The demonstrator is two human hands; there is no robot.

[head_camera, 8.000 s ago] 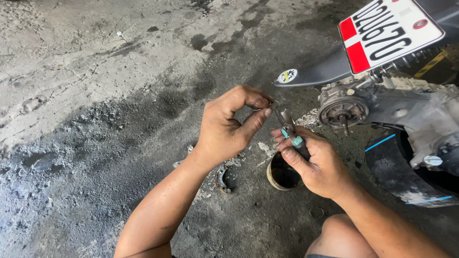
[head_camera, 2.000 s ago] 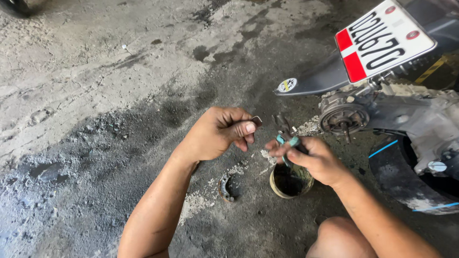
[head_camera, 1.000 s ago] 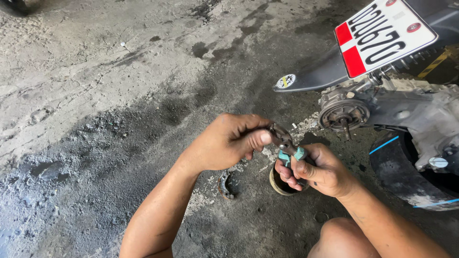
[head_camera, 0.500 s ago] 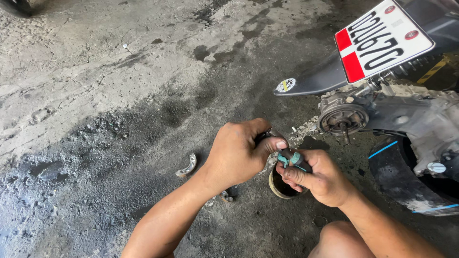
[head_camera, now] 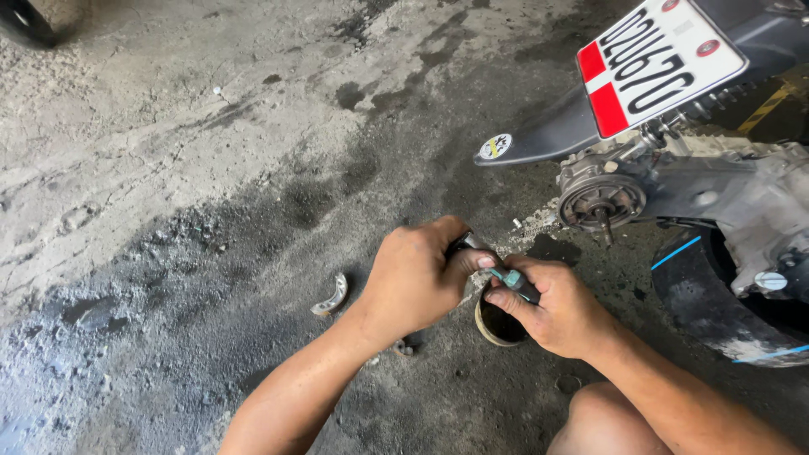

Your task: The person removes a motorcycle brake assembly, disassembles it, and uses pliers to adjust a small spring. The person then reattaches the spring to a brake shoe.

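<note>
Left hand, centre frame: grip closed around small dark metal part, kind unclear. Right hand: grip pinched on teal-handled tool, tip meeting part. Both held just above round open tin on floor. Risk, judged: tool slipping off greasy part, jabbing left fingers, or part dropping into grit. Curved brake shoe left of forearm. Oil-stained concrete floor; scooter hub, tyre, number plate at right.
</note>
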